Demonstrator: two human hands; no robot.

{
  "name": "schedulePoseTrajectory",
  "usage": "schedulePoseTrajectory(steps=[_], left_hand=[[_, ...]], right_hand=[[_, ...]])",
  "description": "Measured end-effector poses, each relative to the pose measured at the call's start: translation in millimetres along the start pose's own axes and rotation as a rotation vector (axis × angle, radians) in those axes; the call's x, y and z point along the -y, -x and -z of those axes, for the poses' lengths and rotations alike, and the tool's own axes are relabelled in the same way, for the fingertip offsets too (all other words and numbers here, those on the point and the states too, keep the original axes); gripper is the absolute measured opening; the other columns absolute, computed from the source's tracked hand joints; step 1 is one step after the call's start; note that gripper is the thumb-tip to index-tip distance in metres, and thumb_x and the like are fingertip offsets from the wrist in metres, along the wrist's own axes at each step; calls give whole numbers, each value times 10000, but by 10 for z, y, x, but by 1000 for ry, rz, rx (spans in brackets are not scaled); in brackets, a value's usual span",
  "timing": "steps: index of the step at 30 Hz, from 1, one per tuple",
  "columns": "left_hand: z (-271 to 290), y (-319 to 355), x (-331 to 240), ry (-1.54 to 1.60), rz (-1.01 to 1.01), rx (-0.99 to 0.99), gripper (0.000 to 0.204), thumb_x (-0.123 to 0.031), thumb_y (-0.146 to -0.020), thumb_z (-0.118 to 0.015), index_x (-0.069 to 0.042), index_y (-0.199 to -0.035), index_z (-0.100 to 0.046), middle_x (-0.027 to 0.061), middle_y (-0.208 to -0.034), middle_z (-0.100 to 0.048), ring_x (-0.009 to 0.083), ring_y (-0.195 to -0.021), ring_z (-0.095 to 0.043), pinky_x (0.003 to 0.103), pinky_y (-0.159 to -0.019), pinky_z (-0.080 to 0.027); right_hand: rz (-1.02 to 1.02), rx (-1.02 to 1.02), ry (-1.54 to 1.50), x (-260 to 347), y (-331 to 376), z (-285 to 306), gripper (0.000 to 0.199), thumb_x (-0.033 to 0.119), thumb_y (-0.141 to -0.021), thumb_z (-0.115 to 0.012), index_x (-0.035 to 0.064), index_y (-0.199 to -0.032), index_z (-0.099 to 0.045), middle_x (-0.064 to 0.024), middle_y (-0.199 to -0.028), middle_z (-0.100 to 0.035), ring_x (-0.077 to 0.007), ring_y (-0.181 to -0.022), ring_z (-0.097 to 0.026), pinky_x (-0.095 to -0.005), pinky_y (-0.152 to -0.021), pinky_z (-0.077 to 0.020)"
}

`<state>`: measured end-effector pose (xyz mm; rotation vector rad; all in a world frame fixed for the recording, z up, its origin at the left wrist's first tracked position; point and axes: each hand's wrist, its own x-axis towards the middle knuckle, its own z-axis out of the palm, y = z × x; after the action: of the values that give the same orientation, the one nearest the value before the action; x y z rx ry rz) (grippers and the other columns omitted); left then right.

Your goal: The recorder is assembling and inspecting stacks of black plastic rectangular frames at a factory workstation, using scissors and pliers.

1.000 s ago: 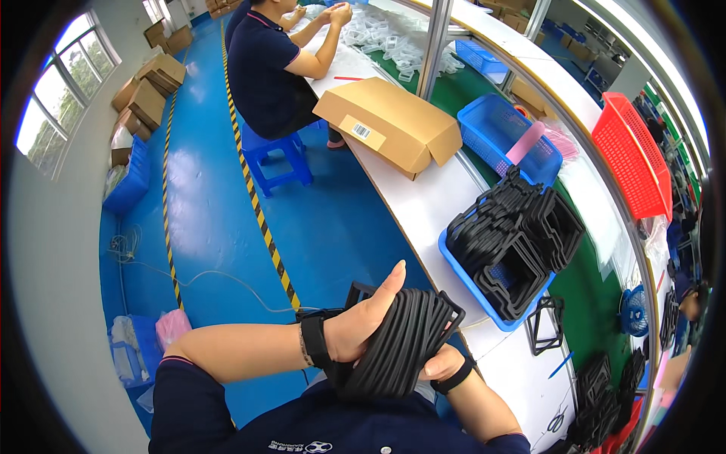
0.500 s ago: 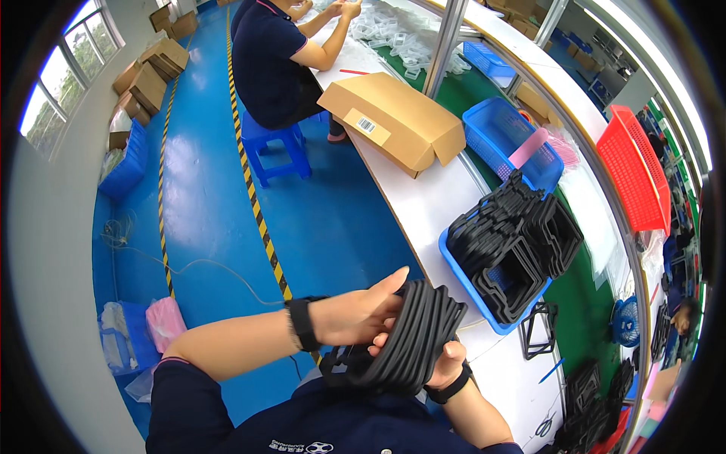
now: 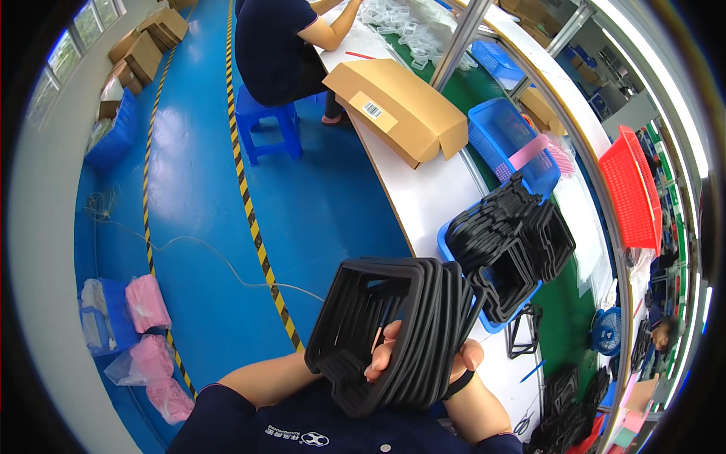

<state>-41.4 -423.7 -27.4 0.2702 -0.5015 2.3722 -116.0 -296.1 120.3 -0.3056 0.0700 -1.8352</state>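
A: Surface first. What carries the work?

B: Long white desk (image 3: 423, 197) curving along the right, with a green mat strip behind it. Aluminium upright post (image 3: 461, 38) rises from it. Floor is glossy blue painted floor (image 3: 197, 197) with a yellow-and-black striped line (image 3: 246, 197) running its length. Windows far left, brown cartons (image 3: 140, 49) stacked under them.

A: Packages?

B: Open flat brown cardboard box (image 3: 401, 110) lying on the desk, a small white barcode label on its near flap. Clear bags of pink and blue material (image 3: 140, 325) on the floor, lower left. A white cable trails across the floor near them.

A: Containers on the desk?

B: Blue plastic mesh basket (image 3: 503, 136) with a pink piece across its rim; a red plastic mesh basket (image 3: 631, 189) farther right; a blue plastic bin (image 3: 484, 303) heaped with black rubber frame gaskets (image 3: 514, 234).

A: And the hands?

B: Both hold a thick stack of black rubber rectangular gaskets (image 3: 393, 325), raised close before the chest, off the desk edge. Left hand (image 3: 389, 352) has fingers curled through the opening, gripping the stack. Right hand (image 3: 469, 356) is mostly hidden behind it, thumb tip showing, black wristband below; grip cannot be told fully.

A: Anyone else?

B: A person in a dark shirt (image 3: 276, 45) seated on a blue plastic stool (image 3: 265, 125), working at clear plastic parts (image 3: 401, 23).
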Motion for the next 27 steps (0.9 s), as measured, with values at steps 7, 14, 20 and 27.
schedulePoseTrajectory(steps=[7,14,20,27], left_hand=[[-742,-418,-126,67,78,460,627,-475,-964,-322,-17,-1390,-356,225,-1235,-545,344,-1073,-569,534,-913,-456],[-279,78,-320,-482,-309,-794,571,-485,-947,-374,-26,-1263,-498,166,-1179,-575,256,-1046,-560,425,-933,-425],[-1186,317,-515,-968,-75,-1150,773,-633,-918,-321,60,-1186,-533,213,-1170,-582,289,-1072,-579,340,-944,-437],[-988,-160,-454,63,-33,-306,1003,-813,-779,-150,-41,-1361,-414,237,-1354,-436,282,-1277,-421,455,-1073,-309]], right_hand=[[54,-22,16,-79,141,19,1003,402,-613,-768,-47,-1382,-307,-331,-1287,-432,-466,-1238,-404,-533,-1067,-287],[-7,-175,40,-44,193,-44,932,339,-627,-756,-60,-1361,-342,-312,-1330,-408,-446,-1268,-385,-511,-1087,-263],[-100,-338,189,43,147,2,907,315,-625,-737,-70,-1349,-349,-296,-1305,-448,-425,-1255,-413,-512,-1081,-270],[-349,-84,522,92,-65,13,686,351,-745,-718,-14,-1279,-488,-181,-1270,-510,-289,-1195,-481,-402,-1026,-353]])
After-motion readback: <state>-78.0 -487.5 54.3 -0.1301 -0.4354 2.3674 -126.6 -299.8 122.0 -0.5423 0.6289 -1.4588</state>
